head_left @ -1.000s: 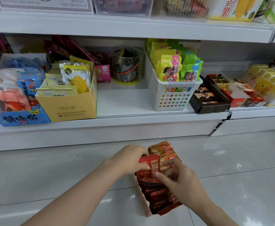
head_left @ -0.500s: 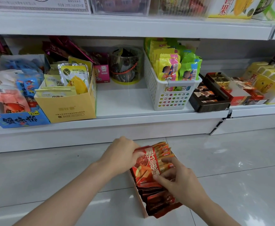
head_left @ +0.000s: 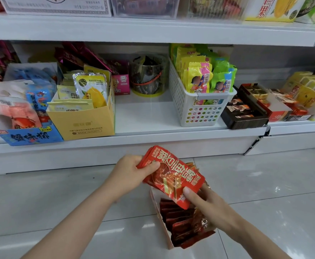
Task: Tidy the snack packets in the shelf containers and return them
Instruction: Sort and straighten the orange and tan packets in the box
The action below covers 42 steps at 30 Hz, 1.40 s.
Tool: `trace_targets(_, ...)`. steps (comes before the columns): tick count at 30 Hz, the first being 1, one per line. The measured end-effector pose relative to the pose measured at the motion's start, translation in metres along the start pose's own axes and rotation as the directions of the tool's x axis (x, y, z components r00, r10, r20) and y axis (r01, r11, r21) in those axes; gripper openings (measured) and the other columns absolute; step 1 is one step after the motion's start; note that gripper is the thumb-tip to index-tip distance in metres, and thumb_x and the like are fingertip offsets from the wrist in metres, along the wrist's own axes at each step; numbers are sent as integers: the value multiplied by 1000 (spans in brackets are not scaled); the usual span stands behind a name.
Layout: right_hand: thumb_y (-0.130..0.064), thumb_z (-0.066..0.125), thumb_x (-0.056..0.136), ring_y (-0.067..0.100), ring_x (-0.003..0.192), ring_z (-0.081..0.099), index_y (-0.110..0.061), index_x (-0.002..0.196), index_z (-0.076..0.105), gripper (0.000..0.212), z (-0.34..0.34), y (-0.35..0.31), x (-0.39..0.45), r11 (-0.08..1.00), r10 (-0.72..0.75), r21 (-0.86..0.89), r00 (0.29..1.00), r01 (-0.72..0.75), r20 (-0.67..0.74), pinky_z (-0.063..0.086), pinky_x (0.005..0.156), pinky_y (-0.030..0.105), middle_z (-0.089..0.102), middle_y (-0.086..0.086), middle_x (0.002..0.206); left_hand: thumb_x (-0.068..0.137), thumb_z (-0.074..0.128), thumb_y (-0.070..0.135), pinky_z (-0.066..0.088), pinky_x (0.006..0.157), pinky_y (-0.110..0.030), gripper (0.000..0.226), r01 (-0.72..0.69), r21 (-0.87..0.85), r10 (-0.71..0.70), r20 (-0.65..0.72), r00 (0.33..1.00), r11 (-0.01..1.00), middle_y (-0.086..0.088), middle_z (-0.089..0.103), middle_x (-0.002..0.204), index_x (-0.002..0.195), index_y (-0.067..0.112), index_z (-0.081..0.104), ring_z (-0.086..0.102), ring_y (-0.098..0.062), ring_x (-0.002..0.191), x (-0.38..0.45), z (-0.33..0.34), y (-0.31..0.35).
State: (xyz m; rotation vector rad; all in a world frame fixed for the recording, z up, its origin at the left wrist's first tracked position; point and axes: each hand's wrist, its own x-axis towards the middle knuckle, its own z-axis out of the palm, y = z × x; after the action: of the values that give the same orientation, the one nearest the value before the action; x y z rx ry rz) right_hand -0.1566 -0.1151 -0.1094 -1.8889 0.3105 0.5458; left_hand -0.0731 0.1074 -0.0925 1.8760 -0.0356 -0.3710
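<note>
1. Two hands are seen above a cardboard display box [head_left: 155, 206] that stands on the pale tiled floor [head_left: 265, 193], in front of the lowest shelf [head_left: 143, 116].
2. One small stack of red snack packets [head_left: 171, 176] is held tilted over the far end of the box, gripped at both ends.
3. The left hand [head_left: 132, 172] is closed round the upper left end of the stack, thumb laid across its printed face.
4. The right hand [head_left: 209, 206] pinches the lower right corner of the stack, thumb on top, fingers beneath.
5. More red packets [head_left: 179, 223] are stood on edge in a row inside the box, under the right hand.
6. One bare gap is left on the shelf between a yellow carton [head_left: 85, 122] of yellow pouches and a white perforated basket [head_left: 199, 111] of yellow and green sweets.
7. A clear round tub [head_left: 147, 75] is set at the back of that gap.
8. A blue carton [head_left: 29, 135] is placed left of the yellow one; a dark tray [head_left: 244, 116] is placed right of the basket.
</note>
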Motion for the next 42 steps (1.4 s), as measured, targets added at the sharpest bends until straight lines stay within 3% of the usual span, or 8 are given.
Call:
trace_targets(3, -101, 55, 38, 1, 103, 65, -68, 105, 50, 74, -1, -5, 0, 991, 78, 108, 995, -85, 67, 51, 94, 35, 68, -25, 109, 81, 73, 31, 60, 78, -34, 28, 183, -359, -158, 98, 983, 915, -10, 78, 96, 97, 8, 75, 74, -26, 91, -10, 17, -20)
trace_targets(7, -100, 53, 49, 17, 119, 61, -62, 136, 36, 97, -3, 0, 10, 984, 136, 108, 987, -145, 86, 41, 110, 52, 63, -15, 128, 77, 74, 33, 60, 75, -32, 42, 344, -471, -264, 228, 937, 813, -11, 76, 106, 110, 7, 70, 74, -23, 98, -12, 20, -34)
trace_targets(14, -106, 37, 46, 22, 128, 53, -55, 151, 7, 120, -6, 3, 19, 977, 211, -40, 973, -208, 90, 38, 111, 56, 50, -8, 144, 64, 77, 11, 61, 72, -33, 45, 517, -374, -343, 441, 829, 770, -12, 76, 98, 108, 9, 66, 74, -21, 80, 0, 8, -19)
trace_targets(22, -90, 33, 68, 8, 114, 45, -48, 154, 1, 101, -3, 5, 20, 986, 148, -88, 988, -144, 47, 33, 113, 36, 41, -18, 129, 54, 84, 37, 60, 75, -35, 51, 606, -160, -365, 670, 646, 779, -12, 74, 100, 99, 14, 76, 72, -22, 85, 19, -11, 4)
trace_targets(28, -94, 42, 66, 5, 104, 67, -57, 136, 28, 81, -3, 9, 23, 996, 87, 6, 995, -87, 49, 49, 99, 32, 65, -20, 118, 85, 58, -19, 57, 90, -40, 72, 443, 23, -331, 698, 635, 896, -13, 56, 139, 132, 36, 56, 60, -29, 121, 28, -5, 7)
trace_targets(32, -88, 59, 61, -6, 91, 69, -56, 112, 40, 63, 0, 11, 22, 998, 49, 36, 997, -51, 55, 52, 76, 16, 70, -30, 97, 84, 66, -14, 55, 97, -40, 82, 363, 47, -280, 732, 621, 931, -5, 54, 139, 145, 35, 42, 62, -20, 117, 22, -1, 2)
trace_targets(37, -83, 57, 68, -4, 98, 68, -56, 121, 39, 62, 1, 17, 24, 999, -10, 39, 999, 9, 46, 55, 94, 29, 69, -30, 103, 70, 86, 46, 57, 90, -32, 57, 468, 15, -303, 780, 547, 884, -2, 74, 112, 121, 32, 66, 70, -15, 101, 26, 0, 12)
trace_targets(42, -80, 50, 73, 10, 110, 65, -46, 144, 30, 81, 4, 17, 23, 999, -40, -15, 998, 41, 41, 54, 99, 37, 62, -13, 126, 81, 82, 20, 56, 96, -38, 48, 217, 440, -472, 631, 616, 871, -4, 73, 117, 121, 27, 57, 71, -20, 105, 36, 21, 16)
